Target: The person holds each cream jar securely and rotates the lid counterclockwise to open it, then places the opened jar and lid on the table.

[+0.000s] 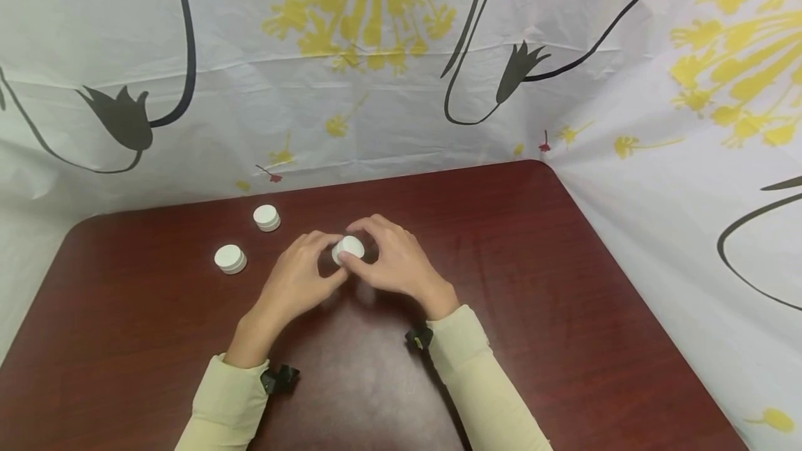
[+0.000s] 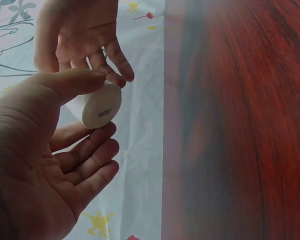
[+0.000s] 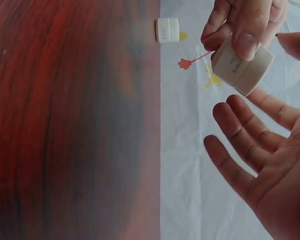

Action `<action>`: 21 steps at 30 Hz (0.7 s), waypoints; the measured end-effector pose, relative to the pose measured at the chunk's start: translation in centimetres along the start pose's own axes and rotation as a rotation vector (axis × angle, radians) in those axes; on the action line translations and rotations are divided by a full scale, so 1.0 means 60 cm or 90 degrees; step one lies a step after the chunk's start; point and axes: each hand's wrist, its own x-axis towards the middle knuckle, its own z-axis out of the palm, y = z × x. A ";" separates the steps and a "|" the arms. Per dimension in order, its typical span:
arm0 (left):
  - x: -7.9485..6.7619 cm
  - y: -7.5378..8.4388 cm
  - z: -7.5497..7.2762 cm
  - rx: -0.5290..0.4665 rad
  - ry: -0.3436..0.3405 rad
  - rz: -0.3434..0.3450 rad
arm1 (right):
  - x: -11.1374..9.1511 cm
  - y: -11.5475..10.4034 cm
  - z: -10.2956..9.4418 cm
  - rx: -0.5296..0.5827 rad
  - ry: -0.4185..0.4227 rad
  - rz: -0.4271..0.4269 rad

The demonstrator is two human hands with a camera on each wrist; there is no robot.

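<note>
A small white round lidded jar (image 1: 351, 247) is held up over the table between both hands. My left hand (image 1: 296, 275) pinches it, thumb on one side and fingers on the other. Dark print marks the jar's flat end (image 2: 102, 106) in the left wrist view. In the right wrist view a seam runs round the jar (image 3: 243, 69). My right hand (image 1: 401, 261) is around its other side with fingers extended, fingertips at or close to the jar. There the right thumb appears slightly apart from it; whether the right fingertips touch is hard to see.
Two similar white jars stand on the dark red-brown table (image 1: 532, 284) to the left: one farther back (image 1: 266, 218), one nearer (image 1: 230, 259). A white sheet (image 1: 388, 110) with flower prints hangs behind the table and along its right side.
</note>
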 end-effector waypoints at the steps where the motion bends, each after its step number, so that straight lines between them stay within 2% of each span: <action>1: 0.000 0.000 0.000 -0.001 0.001 0.000 | 0.001 0.000 0.000 -0.001 0.003 0.005; 9: 0.001 0.001 0.001 -0.007 0.004 -0.001 | 0.002 0.000 -0.001 -0.009 0.013 0.041; 21: 0.000 -0.001 0.003 -0.004 -0.002 -0.011 | 0.000 0.000 0.000 -0.032 0.007 0.005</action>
